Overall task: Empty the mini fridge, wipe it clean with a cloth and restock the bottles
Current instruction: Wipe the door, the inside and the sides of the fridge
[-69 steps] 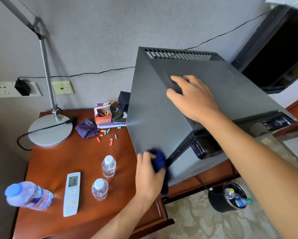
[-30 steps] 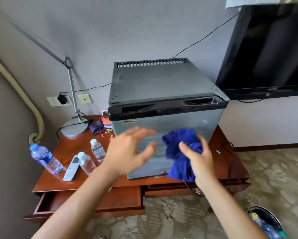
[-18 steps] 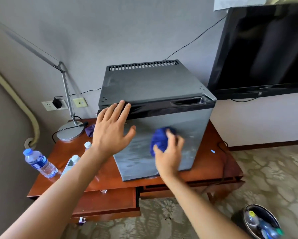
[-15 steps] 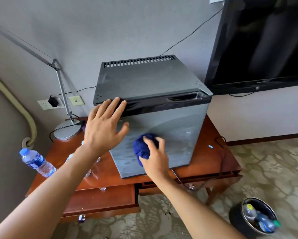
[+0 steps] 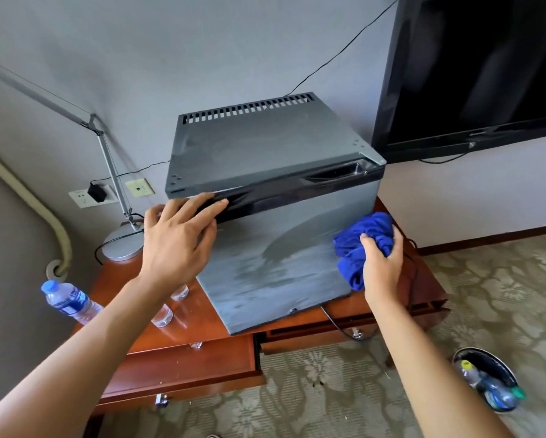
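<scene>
The grey mini fridge (image 5: 265, 147) stands on the wooden desk (image 5: 391, 298) with its door shut and damp streaks across the door front. My left hand (image 5: 177, 238) lies flat with straight fingers on the door's upper left corner, by the black top strip. My right hand (image 5: 382, 263) grips a bunched blue cloth (image 5: 363, 238) against the door's lower right edge. A large water bottle (image 5: 69, 301) lies at the desk's left edge. Two small bottles (image 5: 162, 317) stand behind my left forearm, mostly hidden.
A desk lamp (image 5: 120, 245) stands at the back left. A black TV (image 5: 474, 67) hangs on the wall to the right. One desk drawer (image 5: 186, 365) is pulled open. A bin (image 5: 486, 384) with bottles sits on the carpet at lower right.
My right hand has swept the blue cloth across the door from its middle to the lower right edge. My left hand stays flat on the door's upper left.
</scene>
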{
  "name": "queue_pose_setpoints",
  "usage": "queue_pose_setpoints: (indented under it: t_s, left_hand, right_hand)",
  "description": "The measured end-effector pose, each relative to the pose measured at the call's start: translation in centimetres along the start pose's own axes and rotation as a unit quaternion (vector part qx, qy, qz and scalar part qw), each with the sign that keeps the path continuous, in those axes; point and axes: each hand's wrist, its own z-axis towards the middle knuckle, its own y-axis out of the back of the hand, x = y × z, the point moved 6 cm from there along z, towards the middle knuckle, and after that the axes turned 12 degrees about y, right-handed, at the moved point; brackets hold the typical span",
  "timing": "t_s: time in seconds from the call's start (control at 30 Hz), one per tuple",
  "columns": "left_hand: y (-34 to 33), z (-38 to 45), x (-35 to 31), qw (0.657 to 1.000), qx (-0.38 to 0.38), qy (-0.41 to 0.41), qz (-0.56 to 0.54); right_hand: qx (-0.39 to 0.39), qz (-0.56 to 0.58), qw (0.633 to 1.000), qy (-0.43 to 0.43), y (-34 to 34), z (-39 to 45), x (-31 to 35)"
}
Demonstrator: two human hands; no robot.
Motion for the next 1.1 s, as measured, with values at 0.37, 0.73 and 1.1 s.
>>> queue_pose_setpoints:
  t_s: [0.37, 0.73, 1.1]
  left_hand:
    - [2.7, 0.0, -0.4, 0.975, 0.131, -0.015, -0.179]
    - [3.3, -3.3, -3.4, 0.913, 0.318, 0.012, -0.257]
    - [3.9, -3.8, -4.3, 0.95, 0.294, -0.055, -0.091]
  right_hand:
    - [-0.065, 0.125, 0.99, 0.012, 1.3, 0.1, 3.9]
    - [-0.009, 0.06, 0.974, 0.22, -10.9, -20.9, 7.0]
    - [-0.146, 0.085, 0.974, 0.152, -8.4, -7.7, 5.6]
